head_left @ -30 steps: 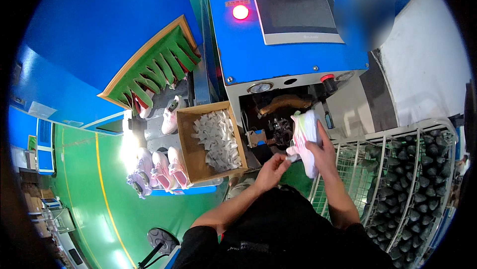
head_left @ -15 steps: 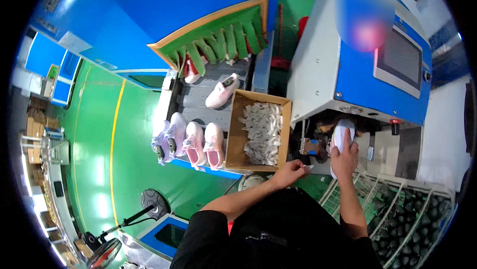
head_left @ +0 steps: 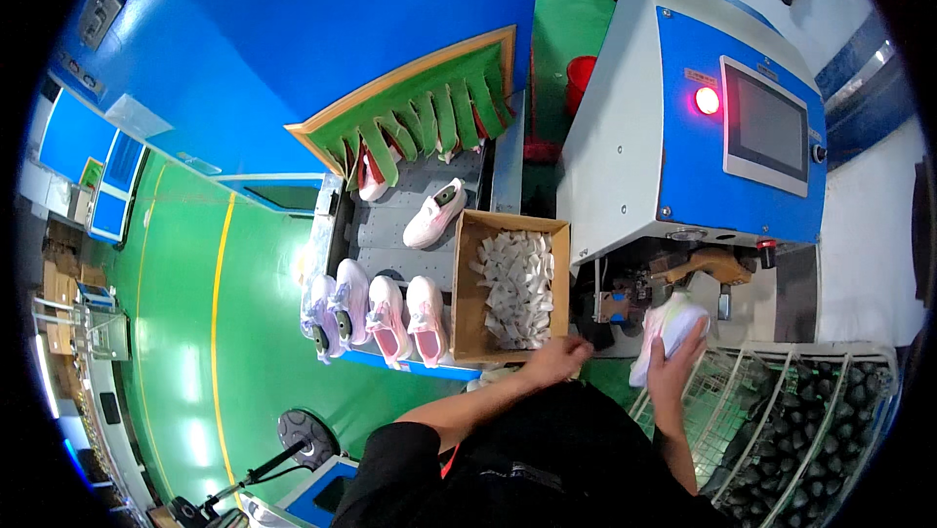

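Head view shows the pale shoe [head_left: 659, 331] in the right hand [head_left: 679, 360], held at a slant just below the brown curved part [head_left: 715, 264] of the blue-and-white machine [head_left: 617, 172]; whether shoe and machine touch cannot be told. The right fingers are wrapped about the shoe's right side, clasping it around the middle of its length. The left hand [head_left: 558, 362] is by the near right corner of the cardboard box [head_left: 467, 308] of white crumpled pieces [head_left: 519, 299], its fingers curled in; whether they pinch anything is too small to tell.

The shoe looks light enough for one hand to carry. Its upper is probably soft and likely to dent or fold under a hard squeeze, while the thick pale sole should be firmer, with some spring. Slipping seems a small risk, since the sole gives a broad edge to press against; marking the light-coloured surface seems the likelier harm. The best hold is across the sole at midfoot, thumb on one side and fingers on the other, with steady, moderate pressure. The collar and upper look like the poorer places to grip, as they would probably give way and let the shoe twist.
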`<state>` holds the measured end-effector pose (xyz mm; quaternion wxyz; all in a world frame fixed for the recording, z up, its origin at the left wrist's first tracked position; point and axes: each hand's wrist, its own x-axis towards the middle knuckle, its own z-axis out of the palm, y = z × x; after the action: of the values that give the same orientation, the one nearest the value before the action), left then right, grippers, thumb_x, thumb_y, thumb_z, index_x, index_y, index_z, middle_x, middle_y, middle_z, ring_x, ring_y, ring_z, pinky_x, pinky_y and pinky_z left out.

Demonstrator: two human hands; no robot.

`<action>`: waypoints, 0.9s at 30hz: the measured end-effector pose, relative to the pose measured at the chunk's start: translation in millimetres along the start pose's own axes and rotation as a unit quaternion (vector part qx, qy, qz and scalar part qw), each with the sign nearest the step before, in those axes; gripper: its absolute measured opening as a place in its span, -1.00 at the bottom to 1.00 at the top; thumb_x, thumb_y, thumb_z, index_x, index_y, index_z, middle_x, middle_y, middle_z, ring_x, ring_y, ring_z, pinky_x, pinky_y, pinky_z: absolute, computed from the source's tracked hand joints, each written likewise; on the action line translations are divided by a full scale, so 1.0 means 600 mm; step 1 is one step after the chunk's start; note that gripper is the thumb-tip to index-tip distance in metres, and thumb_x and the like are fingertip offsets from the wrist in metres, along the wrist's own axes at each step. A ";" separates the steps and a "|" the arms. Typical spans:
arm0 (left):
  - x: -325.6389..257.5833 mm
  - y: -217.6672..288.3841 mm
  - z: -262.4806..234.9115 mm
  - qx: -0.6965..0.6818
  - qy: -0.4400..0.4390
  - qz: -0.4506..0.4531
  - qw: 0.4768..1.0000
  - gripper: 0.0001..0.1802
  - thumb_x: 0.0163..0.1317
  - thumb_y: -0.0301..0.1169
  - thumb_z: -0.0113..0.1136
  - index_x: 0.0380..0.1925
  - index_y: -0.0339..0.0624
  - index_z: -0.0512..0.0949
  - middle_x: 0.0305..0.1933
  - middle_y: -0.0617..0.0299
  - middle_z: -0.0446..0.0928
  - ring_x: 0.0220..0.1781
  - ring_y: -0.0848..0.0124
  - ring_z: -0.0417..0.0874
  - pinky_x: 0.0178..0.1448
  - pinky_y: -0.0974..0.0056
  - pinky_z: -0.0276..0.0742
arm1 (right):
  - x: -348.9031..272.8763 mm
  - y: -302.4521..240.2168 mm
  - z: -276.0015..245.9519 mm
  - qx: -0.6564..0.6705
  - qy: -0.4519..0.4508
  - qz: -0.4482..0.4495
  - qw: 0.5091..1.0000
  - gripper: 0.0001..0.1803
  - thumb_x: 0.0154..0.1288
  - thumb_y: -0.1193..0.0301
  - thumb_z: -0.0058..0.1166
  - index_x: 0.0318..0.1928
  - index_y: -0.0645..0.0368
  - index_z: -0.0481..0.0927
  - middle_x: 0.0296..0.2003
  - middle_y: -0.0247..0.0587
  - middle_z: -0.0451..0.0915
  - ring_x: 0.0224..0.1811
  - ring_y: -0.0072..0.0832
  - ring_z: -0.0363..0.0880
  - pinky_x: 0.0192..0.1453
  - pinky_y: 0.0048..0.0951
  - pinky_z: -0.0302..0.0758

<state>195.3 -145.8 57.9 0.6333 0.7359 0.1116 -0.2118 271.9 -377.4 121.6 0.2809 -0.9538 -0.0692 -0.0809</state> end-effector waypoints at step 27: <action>-0.012 0.018 0.116 -0.253 -0.056 -0.228 0.939 -0.45 0.35 -0.13 0.17 0.17 -0.34 0.50 0.06 0.16 0.62 0.00 0.28 0.65 0.14 0.23 0.52 | -0.152 0.303 -0.132 0.311 -0.187 0.182 0.914 -0.22 0.26 0.25 0.34 0.45 0.14 0.35 0.26 -0.01 0.56 0.27 -0.32 0.56 0.35 -0.30 0.45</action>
<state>181.7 -215.3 63.1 0.7386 0.4933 0.2907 -0.3558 206.1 -580.3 74.2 0.5552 -0.8120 0.0325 0.1771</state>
